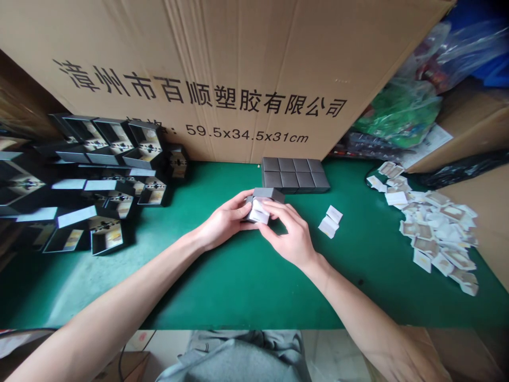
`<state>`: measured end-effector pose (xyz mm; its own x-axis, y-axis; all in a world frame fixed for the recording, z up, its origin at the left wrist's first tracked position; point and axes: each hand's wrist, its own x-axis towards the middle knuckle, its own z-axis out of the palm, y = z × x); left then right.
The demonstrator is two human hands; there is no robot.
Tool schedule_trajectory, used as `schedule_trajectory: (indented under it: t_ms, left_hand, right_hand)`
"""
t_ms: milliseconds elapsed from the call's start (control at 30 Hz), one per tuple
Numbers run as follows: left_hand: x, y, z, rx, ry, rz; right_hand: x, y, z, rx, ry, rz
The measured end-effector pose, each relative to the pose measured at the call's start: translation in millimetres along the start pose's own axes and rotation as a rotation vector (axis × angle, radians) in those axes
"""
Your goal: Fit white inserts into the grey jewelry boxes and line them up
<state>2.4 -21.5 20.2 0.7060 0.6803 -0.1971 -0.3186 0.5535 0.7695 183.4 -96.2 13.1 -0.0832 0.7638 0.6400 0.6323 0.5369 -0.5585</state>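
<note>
At the middle of the green table, my left hand (225,220) is wrapped round the left side of a small dark box (270,194), which stands with its lid up. My right hand (289,229) pinches a white insert (259,211) at the front of that box, thumb below and fingers on top. Part of the box is hidden behind the fingers. Just right of my right hand, a folded white piece (331,222) lies on the table. Behind the hands sits a block of closed dark boxes (295,175) in two rows.
Several open dark boxes (107,233) stand at the left. A heap of white inserts (441,228) spreads over the right side of the green table (246,286). A large printed carton (238,63) walls off the back; plastic bags (405,114) lie at the back right.
</note>
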Motion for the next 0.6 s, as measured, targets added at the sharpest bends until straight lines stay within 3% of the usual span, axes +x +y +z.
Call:
schedule_trajectory:
  t_ms: [333,600]
  left_hand:
    - [-0.4,-0.3,2.2,0.083,0.037,-0.015]
    - [-2.1,2.7,8.1,0.158,0.032,-0.004]
  right_hand:
    - [1.0,1.0,-0.2,-0.016,0.061,0.001]
    - [-0.2,0.8,0.0,0.004,0.021,-0.021]
